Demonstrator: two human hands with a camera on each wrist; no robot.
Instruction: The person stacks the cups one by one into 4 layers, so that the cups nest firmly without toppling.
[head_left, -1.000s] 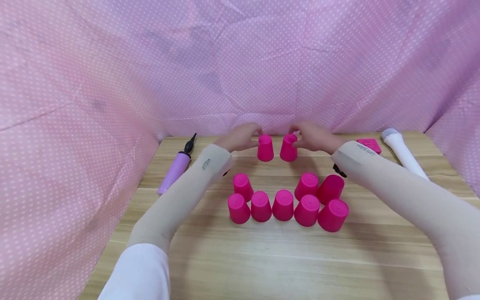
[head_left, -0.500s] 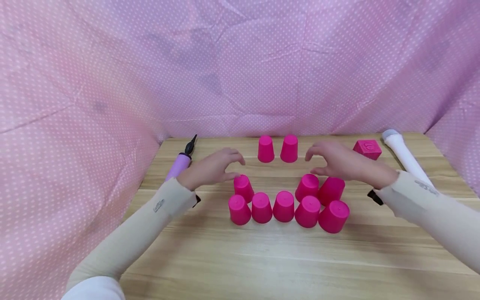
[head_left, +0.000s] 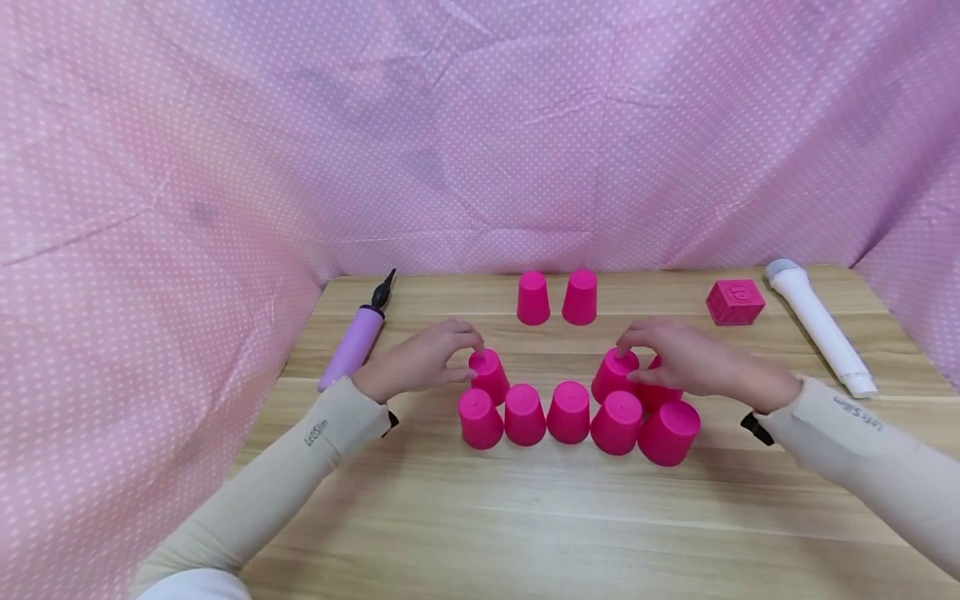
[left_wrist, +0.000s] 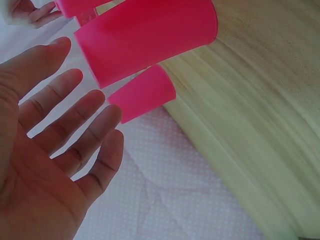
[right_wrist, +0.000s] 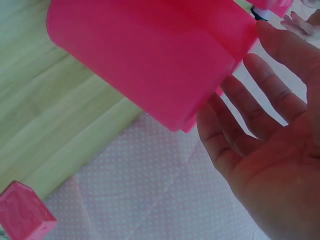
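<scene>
Left hand (head_left: 416,360), right hand (head_left: 684,354): fingers loosely spread, contact unclear. Ten smooth tapered magenta cups (head_left: 568,412) inverted on wood-grain tabletop (head_left: 525,521): two beyond hands, three at them, five nearer.

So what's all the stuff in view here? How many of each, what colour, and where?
upturned cups: 10, bright pink, on the table; two at the back, three in the middle row, five in front
cube: 1, pink, back right
microphone-shaped object: 1, white with grey end, far right
pump-like tool: 1, purple and black, left side
table: 1, light wood, under everything
dotted cloth: pink with white dots, behind and beside the table
left hand: 1, bare, at the left middle-row cup
right hand: 1, bare, at the right middle-row cups
sleeves: 2, beige, on the forearms
</scene>
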